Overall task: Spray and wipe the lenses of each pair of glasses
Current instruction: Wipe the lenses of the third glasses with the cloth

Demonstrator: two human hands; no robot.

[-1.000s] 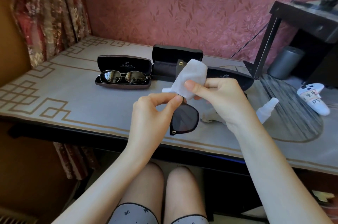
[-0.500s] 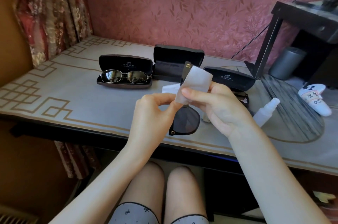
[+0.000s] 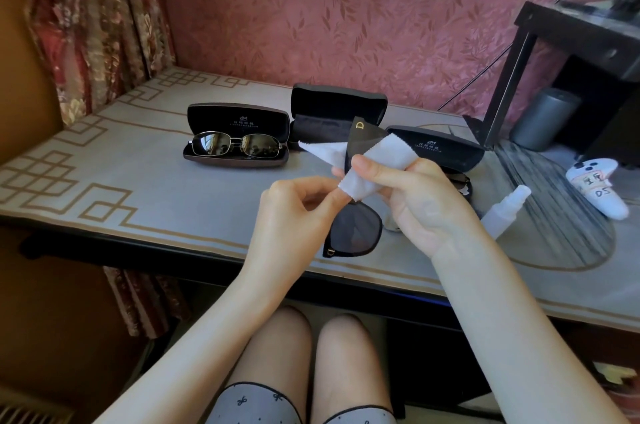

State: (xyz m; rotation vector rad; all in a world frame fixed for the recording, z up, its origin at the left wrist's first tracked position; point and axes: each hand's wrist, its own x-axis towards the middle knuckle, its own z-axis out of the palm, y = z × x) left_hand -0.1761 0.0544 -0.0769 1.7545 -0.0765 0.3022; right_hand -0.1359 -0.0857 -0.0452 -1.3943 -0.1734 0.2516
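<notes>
Free room: the surface [image 3: 114, 188] left and front-left, between curtain [image 3: 86, 25] and left case [image 3: 239, 122]. Obstacles: three open cases set close in a back row, namely left case, middle case [image 3: 337, 105] and right case [image 3: 436, 146]. At right, a spray bottle [image 3: 504, 210] lying down, white controller [image 3: 601, 191], grey cylinder [image 3: 543, 119] and black stand [image 3: 505, 77]. Over the front edge, left grip [image 3: 294, 216] pinching black sunglasses [image 3: 356, 229] and right grip [image 3: 415, 202] clutching cloth [image 3: 391, 153] block the centre.

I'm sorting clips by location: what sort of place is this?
Likely a room at home: a desk against pink leaf-patterned wallpaper, floral curtains at the left, a white game controller lying on it.
</notes>
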